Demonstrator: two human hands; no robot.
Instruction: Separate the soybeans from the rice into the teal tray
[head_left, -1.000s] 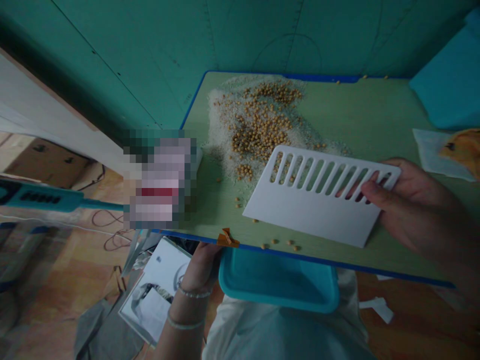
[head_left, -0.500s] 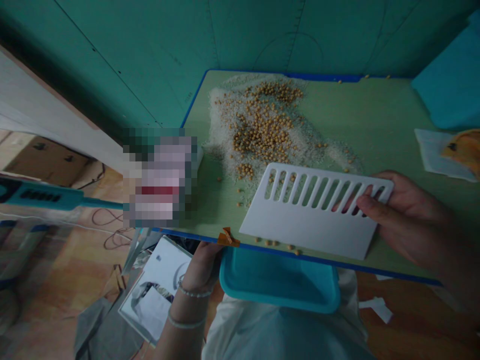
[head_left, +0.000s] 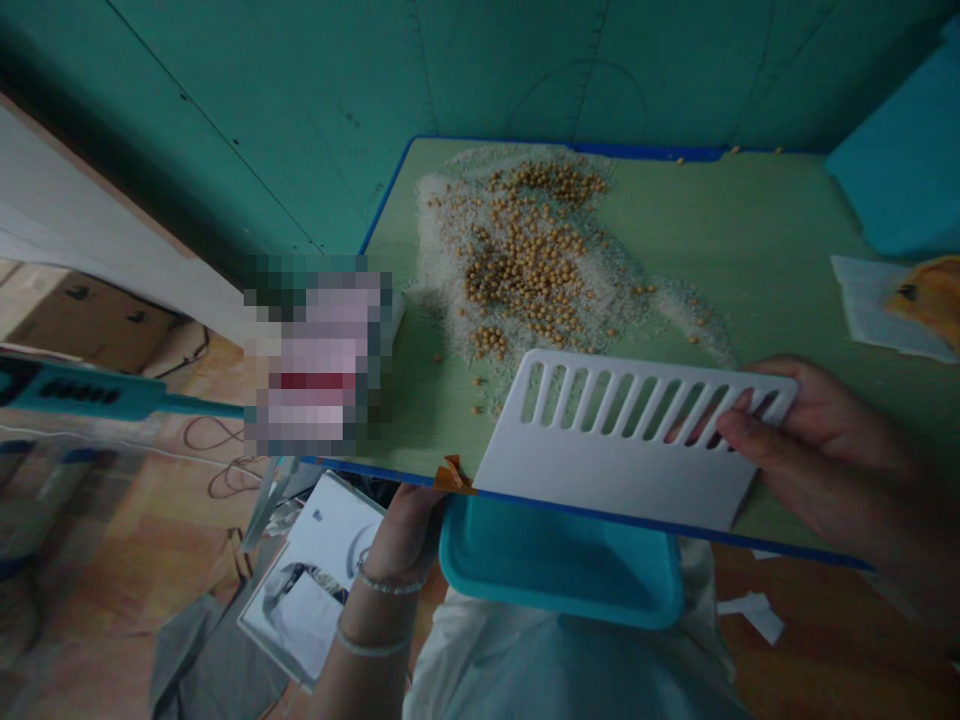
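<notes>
Right hand (head_left: 817,448)'s pinching the scraper (head_left: 600,468); I'd press it flat, tub (head_left: 562,570) snug below-left of those fingers. Left hand (head_left: 409,527)'s fingers? Hidden, can't tell.

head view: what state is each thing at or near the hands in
Scraper: held at one end
Right hand: closed on scraper
Left hand: partly hidden by table, grip unclear
Bin: open-topped, partly hidden
Beans: loose, heaped
Grains: loose, spread
Tape: stuck at table edge
</notes>
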